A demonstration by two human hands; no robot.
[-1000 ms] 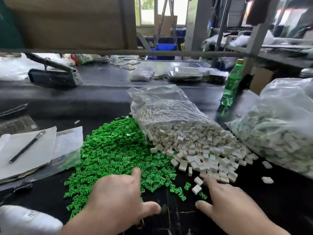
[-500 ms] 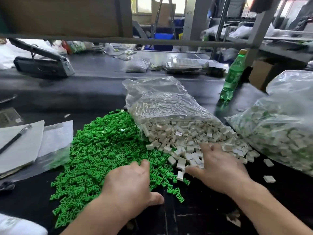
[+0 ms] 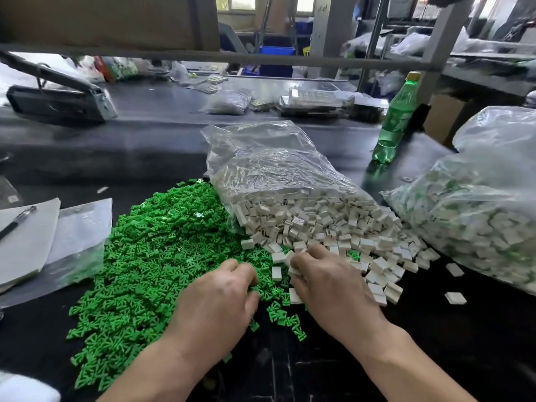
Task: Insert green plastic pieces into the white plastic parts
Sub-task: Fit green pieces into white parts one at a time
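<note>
Now 2 hands [image 3: 220, 297] [image 3: 327, 282], 2 bags [image 3: 275, 169] [image 3: 478, 198], 1 bottle [image 3: 397, 117]

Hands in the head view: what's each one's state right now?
Left hand: fingers curled into the green plastic pieces; whether the grip holds one cannot be told.
Right hand: fingers curled round white plastic parts at the pile's edge.

Bare left hand [image 3: 216, 303], bare right hand [image 3: 330, 288].
</note>
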